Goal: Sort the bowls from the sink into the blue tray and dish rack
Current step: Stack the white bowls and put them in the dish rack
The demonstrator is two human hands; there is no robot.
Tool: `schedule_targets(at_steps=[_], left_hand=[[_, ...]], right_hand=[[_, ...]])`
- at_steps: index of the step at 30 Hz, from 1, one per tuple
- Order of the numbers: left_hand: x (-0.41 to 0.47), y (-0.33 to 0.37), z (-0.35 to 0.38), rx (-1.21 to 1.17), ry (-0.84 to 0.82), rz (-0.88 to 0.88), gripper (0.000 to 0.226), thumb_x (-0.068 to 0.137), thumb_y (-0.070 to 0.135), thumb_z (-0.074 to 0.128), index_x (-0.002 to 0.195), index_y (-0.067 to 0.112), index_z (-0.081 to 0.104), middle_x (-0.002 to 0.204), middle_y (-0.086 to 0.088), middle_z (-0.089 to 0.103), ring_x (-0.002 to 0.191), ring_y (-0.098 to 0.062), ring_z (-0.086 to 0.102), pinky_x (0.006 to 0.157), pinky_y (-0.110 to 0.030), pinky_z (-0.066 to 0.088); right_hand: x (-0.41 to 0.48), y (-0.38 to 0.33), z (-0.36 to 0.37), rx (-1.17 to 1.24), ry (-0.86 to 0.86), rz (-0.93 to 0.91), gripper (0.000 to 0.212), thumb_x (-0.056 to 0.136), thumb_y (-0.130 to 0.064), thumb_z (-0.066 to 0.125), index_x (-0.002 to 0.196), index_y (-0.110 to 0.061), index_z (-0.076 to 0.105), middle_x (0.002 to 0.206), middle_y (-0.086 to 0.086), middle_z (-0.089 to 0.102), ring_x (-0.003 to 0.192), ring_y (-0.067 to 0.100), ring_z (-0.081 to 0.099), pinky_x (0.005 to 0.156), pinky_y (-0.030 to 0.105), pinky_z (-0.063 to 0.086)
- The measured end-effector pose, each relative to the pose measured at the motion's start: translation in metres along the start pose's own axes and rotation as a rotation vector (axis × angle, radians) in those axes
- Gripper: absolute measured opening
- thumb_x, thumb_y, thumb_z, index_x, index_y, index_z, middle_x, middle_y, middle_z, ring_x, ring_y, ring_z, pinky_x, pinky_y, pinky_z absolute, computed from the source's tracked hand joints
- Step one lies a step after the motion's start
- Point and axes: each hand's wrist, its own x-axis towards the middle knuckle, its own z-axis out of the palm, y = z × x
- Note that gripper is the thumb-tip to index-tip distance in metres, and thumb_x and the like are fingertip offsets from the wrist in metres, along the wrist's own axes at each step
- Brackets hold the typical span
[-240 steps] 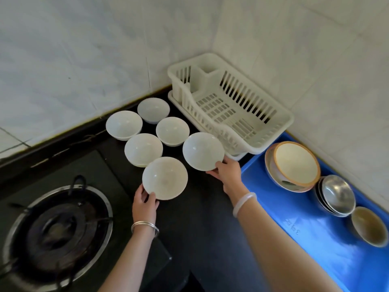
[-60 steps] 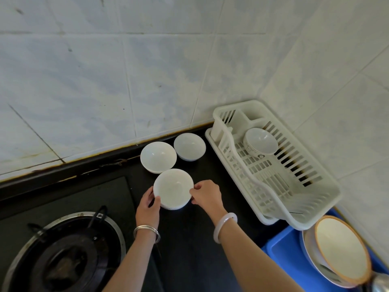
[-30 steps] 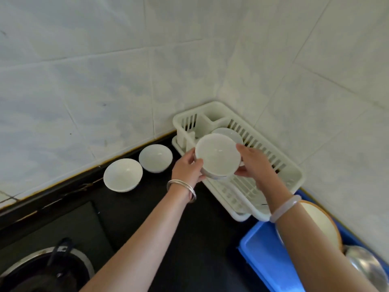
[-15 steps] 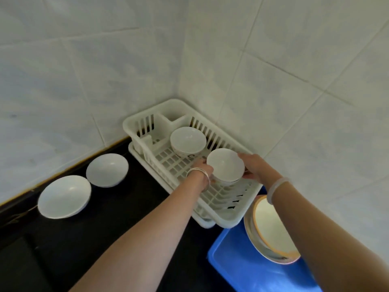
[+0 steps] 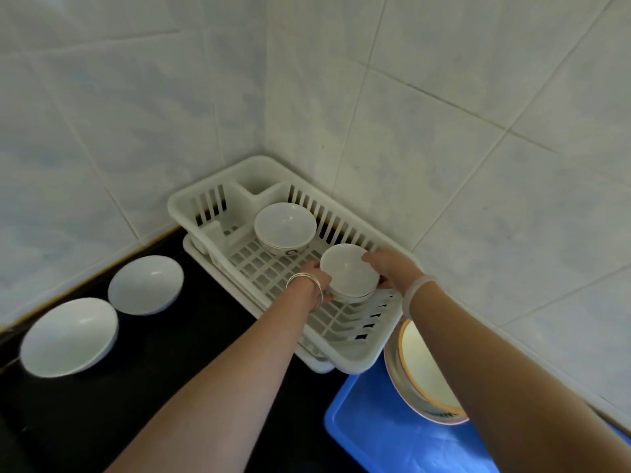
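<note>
A second ago I was carrying this white bowl (image 5: 348, 271) in the air over the edge of the dish rack (image 5: 355, 360). Now I have brought it down inside the rack, toward the right end, close beside the other bowl (image 5: 285, 225) that already stands there upright. My left hand (image 5: 316, 279) grips its left side and my right hand (image 5: 389, 268) grips its right side, fingers curled against its wall, so both hands are closed on it and not yet free. I cannot tell if the bottom already rests on the grid or hangs just above it. Two seconds ago this bowl was on the black bench (image 5: 170, 370) with the others, so now only the nearer bowl (image 5: 68, 336) and the farther bowl (image 5: 145, 285) wait there, side by side. The blue tray (image 5: 392, 438) at the right holds a large brown-rimmed bowl (image 5: 423, 367). I judge this placing is almost done; after I let go, two small bowls are left to move.
</note>
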Motion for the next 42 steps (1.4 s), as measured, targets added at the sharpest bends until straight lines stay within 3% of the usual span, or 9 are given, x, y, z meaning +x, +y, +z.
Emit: schedule_targets(at_steps=[4, 11, 18, 22, 27, 32, 35, 39, 42], left_hand=[[0.0, 0.0, -0.003, -0.009, -0.011, -0.003, 0.051, 0.092, -0.006, 0.04, 0.14, 0.011, 0.033, 0.144, -0.02, 0.036, 0.125, -0.039, 0.043, 0.093, -0.048, 0.046], [0.005, -0.003, -0.006, 0.038, 0.051, 0.074, 0.046, 0.088, -0.009, 0.043, 0.131, 0.007, 0.049, 0.131, -0.021, 0.052, 0.1, -0.035, 0.052, 0.082, -0.042, 0.05], [-0.006, 0.002, -0.02, 0.093, 0.084, 0.148, 0.03, 0.09, 0.002, 0.047, 0.117, -0.001, 0.058, 0.105, -0.017, 0.059, 0.092, -0.023, 0.05, 0.094, -0.041, 0.046], [-0.034, 0.004, -0.042, 0.102, 0.107, 0.269, 0.023, 0.089, 0.01, 0.049, 0.107, 0.012, 0.064, 0.11, -0.01, 0.06, 0.105, -0.024, 0.056, 0.102, -0.041, 0.044], [-0.085, -0.018, -0.1, 0.056, 0.304, 0.423, 0.036, 0.088, 0.014, 0.054, 0.124, 0.016, 0.058, 0.122, -0.006, 0.063, 0.114, -0.02, 0.058, 0.102, -0.042, 0.045], [-0.129, -0.061, -0.174, 0.109, 0.556, 0.455, 0.036, 0.088, 0.01, 0.055, 0.124, 0.015, 0.057, 0.124, -0.004, 0.062, 0.107, -0.01, 0.056, 0.099, -0.03, 0.043], [-0.139, -0.089, -0.218, 0.191, 0.76, 0.417, 0.035, 0.088, 0.012, 0.056, 0.123, 0.017, 0.057, 0.129, -0.007, 0.059, 0.116, -0.019, 0.055, 0.095, -0.029, 0.04], [-0.135, -0.117, -0.266, 0.203, 0.972, 0.292, 0.04, 0.087, 0.01, 0.056, 0.127, 0.013, 0.054, 0.137, -0.015, 0.049, 0.128, -0.032, 0.043, 0.109, -0.042, 0.033], [-0.128, -0.129, -0.288, 0.175, 1.05, 0.27, 0.049, 0.085, 0.005, 0.058, 0.132, 0.009, 0.048, 0.142, -0.018, 0.041, 0.131, -0.032, 0.039, 0.112, -0.039, 0.028]], right_hand=[[0.003, 0.0, 0.0, 0.077, 0.003, 0.018, 0.047, 0.094, -0.03, 0.05, 0.134, -0.007, 0.043, 0.132, 0.017, 0.052, 0.115, 0.036, 0.053, 0.09, 0.045, 0.051], [0.001, 0.003, -0.003, 0.035, 0.028, -0.025, 0.042, 0.094, -0.025, 0.05, 0.131, -0.005, 0.045, 0.116, 0.016, 0.057, 0.108, 0.036, 0.057, 0.083, 0.04, 0.053], [-0.024, -0.001, -0.009, -0.14, 0.119, -0.203, 0.017, 0.093, -0.022, 0.045, 0.09, -0.006, 0.052, 0.072, 0.009, 0.051, 0.078, 0.028, 0.051, 0.071, 0.035, 0.041], [-0.057, -0.009, 0.0, -0.045, 0.129, -0.333, 0.023, 0.094, -0.023, 0.043, 0.096, -0.009, 0.061, 0.095, 0.014, 0.06, 0.087, 0.032, 0.056, 0.084, 0.042, 0.047], [-0.119, -0.024, 0.047, 0.162, -0.087, -0.348, 0.022, 0.094, -0.025, 0.049, 0.105, -0.011, 0.062, 0.091, 0.002, 0.068, 0.069, 0.016, 0.06, 0.07, 0.029, 0.05], [-0.152, -0.031, 0.125, 0.144, -0.255, -0.356, 0.021, 0.093, -0.027, 0.048, 0.104, -0.017, 0.063, 0.09, -0.001, 0.07, 0.076, 0.016, 0.064, 0.075, 0.03, 0.052], [-0.149, -0.036, 0.174, 0.072, -0.322, -0.317, 0.023, 0.094, -0.028, 0.046, 0.11, -0.018, 0.06, 0.085, -0.004, 0.066, 0.071, 0.012, 0.061, 0.066, 0.023, 0.049], [-0.132, -0.04, 0.23, -0.035, -0.339, -0.314, 0.031, 0.096, -0.029, 0.043, 0.119, -0.014, 0.056, 0.1, 0.004, 0.065, 0.08, 0.016, 0.06, 0.065, 0.024, 0.047], [-0.117, -0.045, 0.26, -0.125, -0.303, -0.35, 0.035, 0.097, -0.029, 0.043, 0.118, -0.004, 0.057, 0.112, 0.017, 0.064, 0.089, 0.024, 0.061, 0.08, 0.035, 0.051]])
